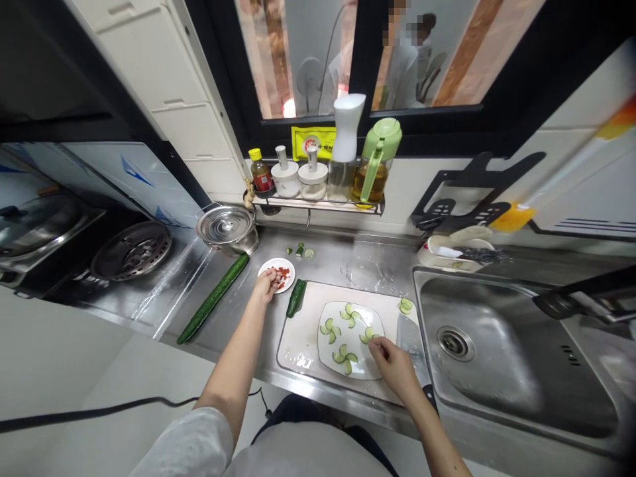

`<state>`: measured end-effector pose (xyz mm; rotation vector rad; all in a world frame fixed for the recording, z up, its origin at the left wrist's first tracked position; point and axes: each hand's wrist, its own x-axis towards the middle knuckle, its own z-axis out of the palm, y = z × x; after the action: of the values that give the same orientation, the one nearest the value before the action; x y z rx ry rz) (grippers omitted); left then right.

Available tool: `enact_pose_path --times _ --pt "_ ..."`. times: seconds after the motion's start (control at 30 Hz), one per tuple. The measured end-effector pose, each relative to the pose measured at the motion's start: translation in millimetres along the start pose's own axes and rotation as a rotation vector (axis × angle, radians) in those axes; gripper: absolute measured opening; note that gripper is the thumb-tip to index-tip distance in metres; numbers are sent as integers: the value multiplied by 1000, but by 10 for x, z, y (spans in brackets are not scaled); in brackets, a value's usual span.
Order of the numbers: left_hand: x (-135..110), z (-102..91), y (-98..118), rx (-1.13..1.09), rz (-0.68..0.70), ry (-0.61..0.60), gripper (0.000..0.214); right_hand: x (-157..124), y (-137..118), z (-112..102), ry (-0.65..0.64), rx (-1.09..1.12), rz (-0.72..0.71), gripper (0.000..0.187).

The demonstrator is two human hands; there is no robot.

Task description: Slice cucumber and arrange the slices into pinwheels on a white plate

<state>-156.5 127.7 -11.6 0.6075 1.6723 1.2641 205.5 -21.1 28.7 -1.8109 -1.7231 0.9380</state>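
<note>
My left hand (pixel 268 285) reaches over a small white plate (pixel 262 265) of chopped red bits (pixel 283 273), its fingertips closed together among them. Whether a bit is between those fingertips is too small to tell. My right hand (pixel 395 366) is at the right edge of a square plate (pixel 325 366), thumb and fingers pinched beside a fan of cucumber slices (pixel 368 334); anything in the pinch is hidden. Other slices form pinwheels on this plate, which lies on a white cutting board (pixel 298 344). At the board's right side rests a knife (pixel 411 339), partly behind my right hand.
A cut cucumber piece (pixel 297 298) touches the board's left edge. Farther left lie a whole cucumber (pixel 213 299) and a lidded steel pot (pixel 227 228). Cucumber scraps (pixel 300 250) sit behind. The sink (pixel 477 391) is at right; a condiment rack (pixel 318 205) hangs at the back.
</note>
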Motion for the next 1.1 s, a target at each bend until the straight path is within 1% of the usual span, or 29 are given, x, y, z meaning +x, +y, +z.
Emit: enact_pose_path --times 0.07,0.13,0.23,0.37,0.43,0.5,0.57,0.67,0.73,0.87,0.97,1.1 --pt "-38 22 11 -37 -14 -7 14 6 -49 -5 -4 0 0 43" --pt "-65 31 35 -63 -24 11 15 15 -98 -14 -9 1 -7 44" --pt "-96 22 99 -105 -40 12 13 21 -142 -20 -13 0 -22 45" --pt "-173 10 192 -146 -68 -62 10 10 -135 -2 -25 5 -18 45" --pt "-246 41 216 -152 -75 -107 11 8 -142 10 -34 12 -21 43" --pt "-352 121 221 -154 -77 -157 13 18 -186 13 -43 21 -38 40" --pt "-498 251 214 -148 -52 -224 17 45 -274 6 -48 36 -59 36" --pt "-787 501 206 -94 52 -359 24 125 -449 -11 -43 70 -67 30" --pt "-993 665 216 -34 135 -435 28 206 -551 -22 -17 96 -87 26" --pt "-1310 912 256 57 270 -552 31 401 -646 -61 56 113 -144 24" --pt "-1425 1022 271 109 320 -627 30 520 -650 -116 100 80 -224 22" --pt "-1474 1098 276 156 376 -700 29 601 -618 -174 63 20 -302 21"
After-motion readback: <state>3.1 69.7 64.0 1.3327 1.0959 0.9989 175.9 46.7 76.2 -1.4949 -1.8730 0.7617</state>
